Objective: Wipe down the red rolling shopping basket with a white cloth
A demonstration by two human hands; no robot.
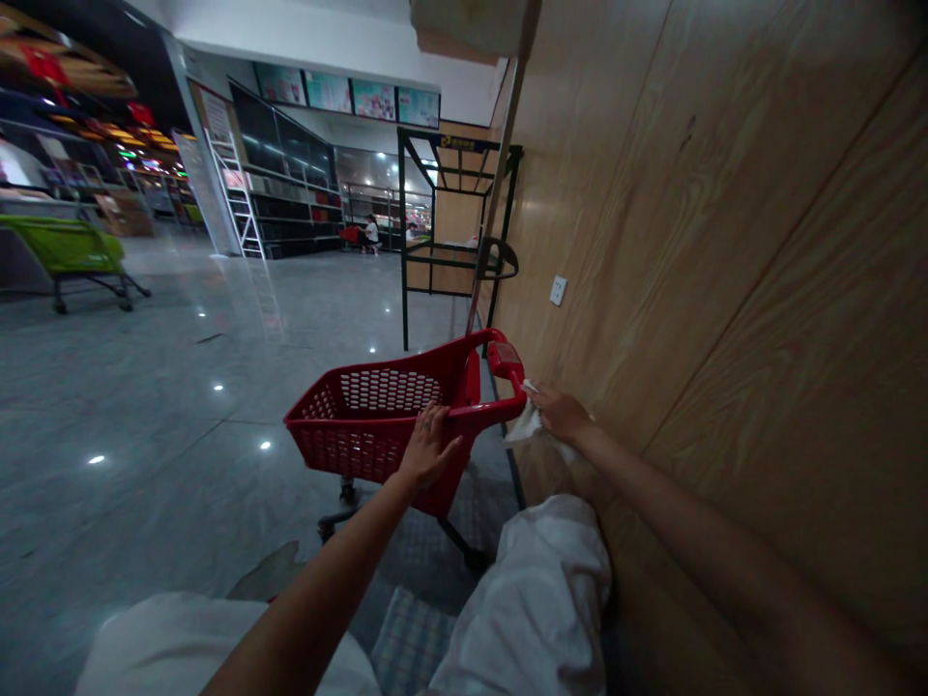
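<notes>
A small red shopping cart [377,425] with a perforated basket stands in front of me on the grey floor. My left hand [427,449] rests on the near rim of the basket beside the handle bar, fingers curled over the edge. My right hand [560,414] is closed on a white cloth [523,423] pressed against the right end of the red handle [506,365], close to the wooden wall. My knees in white trousers show at the bottom.
A wood-panelled wall [725,242] with a white socket [558,290] runs along the right. A dark green metal rack [449,232] stands behind the cart. A green cart [69,251] and a ladder [239,198] are far left. A person sits in the distance.
</notes>
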